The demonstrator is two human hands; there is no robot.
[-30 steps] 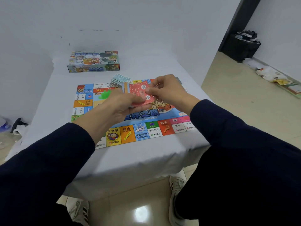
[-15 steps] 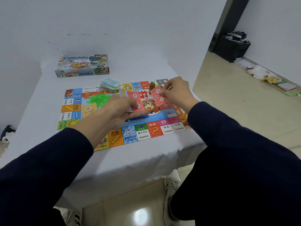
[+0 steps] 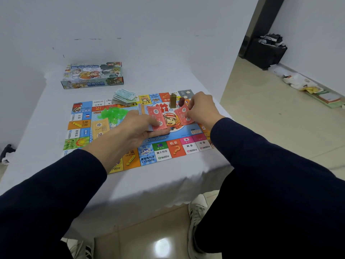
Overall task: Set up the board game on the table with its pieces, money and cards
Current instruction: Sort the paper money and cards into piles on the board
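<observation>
Hands (image 3: 138, 128) (image 3: 201, 107) each hold red cards (image 3: 157, 118) over board (image 3: 168, 152).

A white cloth with a scalloped edge (image 3: 168, 176) is draped over the table. Beyond it stands a plain white wall (image 3: 149, 25). A glossy beige tiled floor (image 3: 261, 118) is seen to the right. A black bag (image 3: 265, 53) is set far right beside a dark door frame (image 3: 261, 25). Scattered papers and packets (image 3: 308, 88) are strewn along the right wall.

"DA XIONG", "DESTINY", "1600", "2000", "3600" on the game board (image 3: 164, 156).
</observation>
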